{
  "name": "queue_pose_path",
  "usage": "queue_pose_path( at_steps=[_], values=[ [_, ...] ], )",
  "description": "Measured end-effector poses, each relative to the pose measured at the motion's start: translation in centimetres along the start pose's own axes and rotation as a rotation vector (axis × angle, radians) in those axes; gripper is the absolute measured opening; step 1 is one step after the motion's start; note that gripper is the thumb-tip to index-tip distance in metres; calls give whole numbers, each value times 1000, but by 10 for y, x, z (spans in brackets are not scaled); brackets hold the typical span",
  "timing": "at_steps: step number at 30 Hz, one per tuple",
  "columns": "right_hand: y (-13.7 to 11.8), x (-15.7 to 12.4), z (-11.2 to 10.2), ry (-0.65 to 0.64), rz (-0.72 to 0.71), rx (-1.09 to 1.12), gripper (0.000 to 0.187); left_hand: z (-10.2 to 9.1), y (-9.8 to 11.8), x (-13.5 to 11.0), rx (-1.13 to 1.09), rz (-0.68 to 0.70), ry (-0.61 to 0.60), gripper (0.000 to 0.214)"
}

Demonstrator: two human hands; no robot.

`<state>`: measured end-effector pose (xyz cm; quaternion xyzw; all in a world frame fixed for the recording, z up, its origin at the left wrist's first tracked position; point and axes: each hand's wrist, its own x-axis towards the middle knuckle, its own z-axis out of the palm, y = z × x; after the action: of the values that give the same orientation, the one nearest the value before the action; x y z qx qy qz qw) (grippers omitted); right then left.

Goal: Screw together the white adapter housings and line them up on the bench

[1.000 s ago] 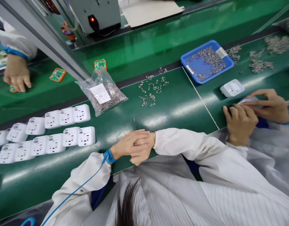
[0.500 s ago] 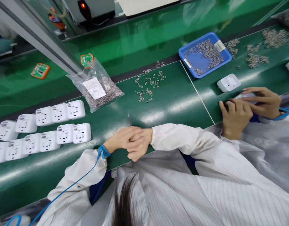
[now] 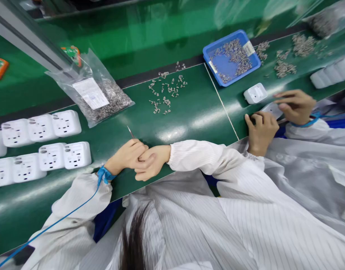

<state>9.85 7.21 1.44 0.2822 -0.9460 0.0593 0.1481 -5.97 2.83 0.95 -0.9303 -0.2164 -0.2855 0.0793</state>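
My left hand (image 3: 126, 155), with a blue strap at the wrist, rests curled at the near edge of the green bench. A thin tweezers tip (image 3: 130, 132) sticks up out of its fingers. My right hand (image 3: 153, 163) is closed and pressed against the left one; what is inside it is hidden. Loose small metal contacts (image 3: 167, 92) lie scattered on the mat beyond my hands. To the left stand two rows of white socket housings (image 3: 64, 154).
A clear bag of metal parts (image 3: 97, 93) lies at the back left under a grey rail (image 3: 26, 37). A blue tray (image 3: 217, 62) of parts sits at the right. A co-worker's hands (image 3: 261, 131) work a white housing (image 3: 272, 109); another housing (image 3: 255, 93) stands beside.
My left hand lay flat over the right; now it is curled, and the tweezers tip leans left. The view has swung, shifting everything left and up. The far person's hand is out of view.
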Motion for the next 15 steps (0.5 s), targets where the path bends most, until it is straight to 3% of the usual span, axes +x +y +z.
queue_pose_path(
  at_steps=[3, 6, 10, 12, 15],
  values=[
    [1, 0, 2, 23, 48, -23, 29, -5, -1, 8, 14, 37, 40, 56],
    [2, 6, 5, 95, 90, 73, 29, -5, -2, 8, -48, 26, 46, 56],
    [-14, -4, -13, 419, 439, 398, 25, 2, -2, -1, -190, -90, 20, 42],
    [-35, -39, -37, 554, 605, 456, 29, 4, -1, -4, -259, -174, -28, 35],
    [-77, -140, -76, 708, 771, 435, 45, 1, 2, -11, -293, -214, -117, 32]
  ],
)
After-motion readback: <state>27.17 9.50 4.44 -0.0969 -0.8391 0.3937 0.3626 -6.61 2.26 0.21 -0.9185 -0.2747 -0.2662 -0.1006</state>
